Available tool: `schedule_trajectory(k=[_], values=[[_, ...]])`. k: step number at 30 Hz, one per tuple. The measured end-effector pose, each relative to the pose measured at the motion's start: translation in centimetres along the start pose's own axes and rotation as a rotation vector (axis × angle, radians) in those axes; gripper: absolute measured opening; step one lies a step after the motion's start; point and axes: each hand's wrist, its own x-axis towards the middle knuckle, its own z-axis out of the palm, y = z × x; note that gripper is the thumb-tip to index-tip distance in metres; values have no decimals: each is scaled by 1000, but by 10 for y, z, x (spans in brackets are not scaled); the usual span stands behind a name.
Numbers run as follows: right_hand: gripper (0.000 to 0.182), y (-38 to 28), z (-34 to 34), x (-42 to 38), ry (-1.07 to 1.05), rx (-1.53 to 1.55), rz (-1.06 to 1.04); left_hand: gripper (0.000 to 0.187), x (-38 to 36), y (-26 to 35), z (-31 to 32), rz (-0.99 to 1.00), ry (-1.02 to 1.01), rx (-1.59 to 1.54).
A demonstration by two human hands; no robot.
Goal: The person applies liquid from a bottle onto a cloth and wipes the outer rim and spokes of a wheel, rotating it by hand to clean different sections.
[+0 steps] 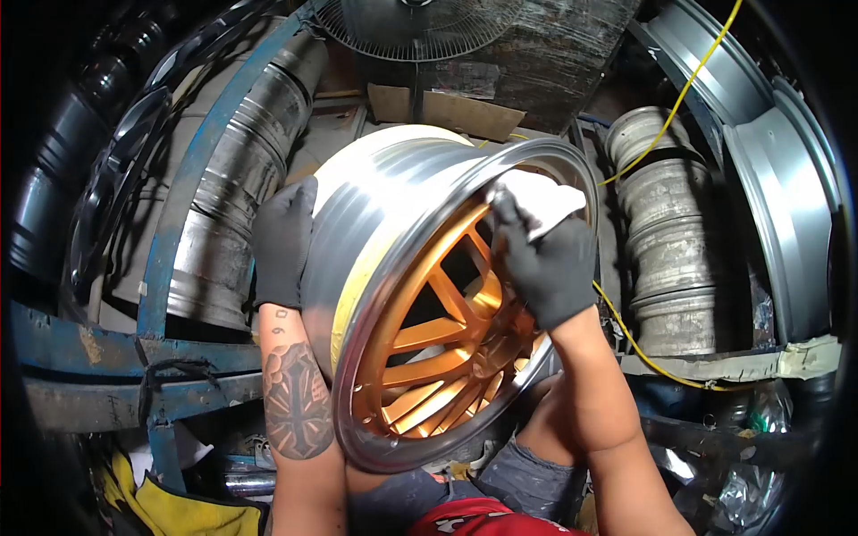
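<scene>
A car wheel rim (411, 337) with copper-orange spokes and a polished silver lip leans at a slant in front of me, above my lap. Its outer barrel is bare shiny metal with a strip of yellow tape (365, 284) around it. My left hand (284, 239), in a black glove, grips the barrel's left side, its fingertips partly hidden. In a matching glove, my right hand (547, 263) holds a white cloth (543, 200) against the upper right inside of the lip.
Blue metal racks (179, 241) stand on the left, with stacked worn rims (214, 241). More rims (666, 232) are piled on the right. A yellow cable (684, 94) hangs down there. At the back stands a fan (416, 31). A yellow-and-black cloth (183, 509) lies lower left.
</scene>
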Motion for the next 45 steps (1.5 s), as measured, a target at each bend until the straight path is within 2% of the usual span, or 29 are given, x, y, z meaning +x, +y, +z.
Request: schedule_trajectory(k=[1,2,3,4,6,8,9,10,13,15,16,18,20,21,23,25,27,28,30,31,32,35,37,39,41,42,43,45], values=[[11,1,0,2,11,-44,75,47,-1,3,-1,-16,0,37],[12,-12,5,-4,257,-44,-184,47,2,8,2,-24,-1,66],[14,-23,4,-14,229,-37,-223,46,3,5,4,-28,8,76],[29,-26,9,-23,199,46,-346,45,4,-5,3,-32,10,93],[38,-34,11,-43,88,112,-508,43,1,-2,2,-55,-19,87],[45,-24,2,-36,5,136,-508,41,-2,0,-5,-97,-74,40],[35,-16,-4,-28,80,93,-491,41,-3,2,-6,-57,-78,16],[18,-9,-2,-20,193,44,-372,40,-4,4,-5,-18,-75,-14],[14,20,-9,-9,125,-141,-83,40,-4,6,-1,-19,-58,19],[11,-11,-4,-13,271,-149,-237,41,-3,2,0,-14,-24,30],[11,-24,-2,-20,291,-48,-351,41,-3,-2,2,10,-2,15],[29,-35,-6,-42,-8,-28,-427,41,-3,0,4,30,12,9],[27,-21,3,-31,142,118,-456,41,-3,3,3,7,6,15],[26,-14,4,-23,207,181,-483,40,-2,4,3,59,1,31],[21,-5,-17,-6,141,125,-54,40,-2,1,3,141,12,45],[20,-6,-23,-1,133,-50,37,39,-5,10,4,71,30,61],[20,-11,-7,-5,375,-135,-322,39,-4,15,4,41,39,55],[18,-16,-4,-12,317,-21,-372,39,-5,15,3,37,30,43],[18,-37,-16,-24,130,46,-334,38,-5,13,3,63,37,42],[18,-15,-14,-21,62,125,-336,38,-5,11,6,89,54,50],[18,-2,-6,-17,202,237,-298,38,-5,8,6,115,73,55],[18,11,-13,-6,180,367,64,38,-2,-4,9,205,92,101],[24,-13,-21,-11,125,86,-188,38,-2,8,10,141,61,-2],[27,-30,-18,-28,36,3,-405,40,0,9,8,117,32,27],[25,-28,-12,-26,74,82,-336,39,-2,19,5,44,-20,53],[21,-17,-12,-15,132,190,-160,39,-2,24,3,1,-32,59],[19,-17,-8,-14,158,168,-210,37,-1,27,1,-31,-53,77],[16,-22,-2,-10,214,122,-309,36,1,6,10,78,18,36]])
